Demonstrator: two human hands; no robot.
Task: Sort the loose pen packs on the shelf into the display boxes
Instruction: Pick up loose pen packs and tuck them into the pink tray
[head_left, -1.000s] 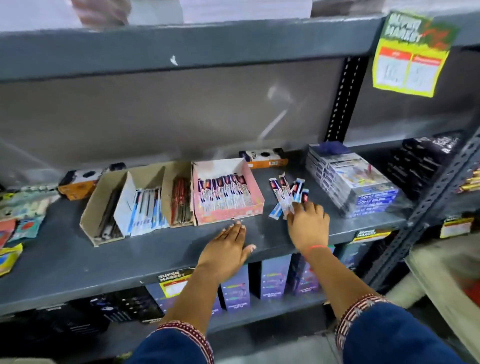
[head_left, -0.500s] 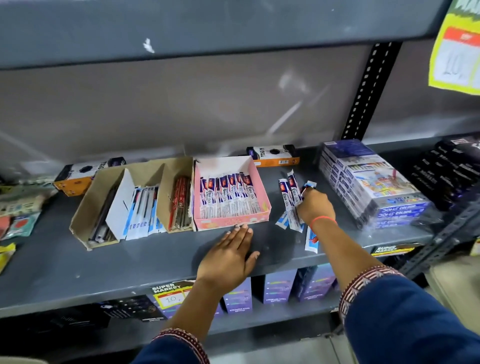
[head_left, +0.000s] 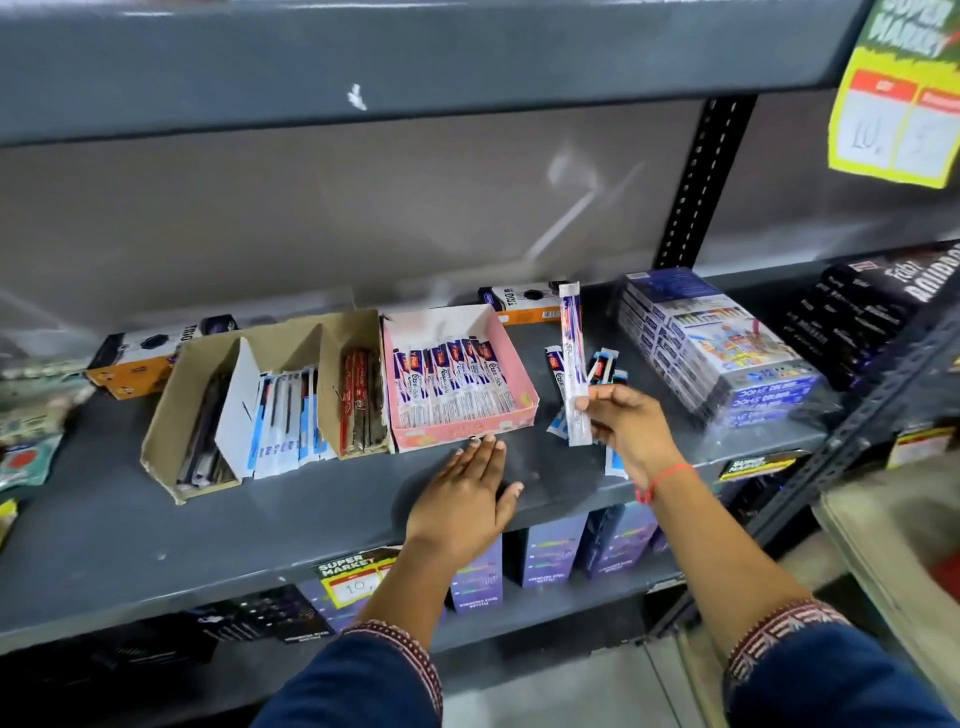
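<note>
My right hand (head_left: 626, 428) grips the lower end of a white and blue pen pack (head_left: 573, 358), held upright above the shelf, just right of the pink display box (head_left: 519, 364). That box holds a row of matching packs (head_left: 449, 379). Several loose pen packs (head_left: 602, 366) lie on the grey shelf (head_left: 156, 535) behind and under my right hand. My left hand (head_left: 467, 499) rests flat on the shelf, fingers together, fingertips touching the pink box's front wall. Left of it stands a brown cardboard display box (head_left: 280, 338) with red, blue and dark pens in separate compartments.
A stack of wrapped blue boxes (head_left: 722, 358) sits to the right of the loose packs. Orange and black cartons (head_left: 524, 301) lie at the back. Black packages (head_left: 872, 312) fill the far right. A vertical shelf post (head_left: 701, 182) rises behind. Purple boxes (head_left: 550, 551) stand on the lower shelf.
My right hand has closed on one pen pack and lifted it upright off the loose pile. My left hand has stayed flat in front of the pink box.
</note>
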